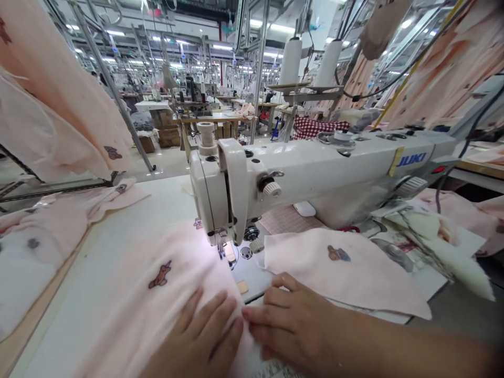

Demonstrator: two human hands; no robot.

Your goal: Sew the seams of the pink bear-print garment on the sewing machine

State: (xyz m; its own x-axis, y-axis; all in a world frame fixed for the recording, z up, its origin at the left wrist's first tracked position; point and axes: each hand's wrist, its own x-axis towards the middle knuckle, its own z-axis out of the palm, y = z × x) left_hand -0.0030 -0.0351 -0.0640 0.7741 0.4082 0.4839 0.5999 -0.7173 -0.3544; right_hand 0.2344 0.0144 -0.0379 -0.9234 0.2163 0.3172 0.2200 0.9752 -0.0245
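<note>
Pale pink fabric (pixel 129 315) with printed bear figures lies across the bed of a white sewing machine (pixel 307 168), its right edge running up to the lit needle area (pixel 221 251). My left hand (pixel 200 331) rests flat on this fabric with the fingers spread. Just right of it, my right hand (pixel 291 315) has its thumb and fingertips closed together on the fabric's edge. Beyond the right hand, a separate cut pink piece (pixel 338 268) with a bear print lies on the machine bed.
More pink fabric hangs at the left (pixel 63 100) and lies along the table's left edge (pixel 43 241). Thread cones (pixel 291 60) stand behind the machine. Fabric scraps and papers (pixel 437 241) lie at the right. Other workstations (pixel 212 115) fill the background.
</note>
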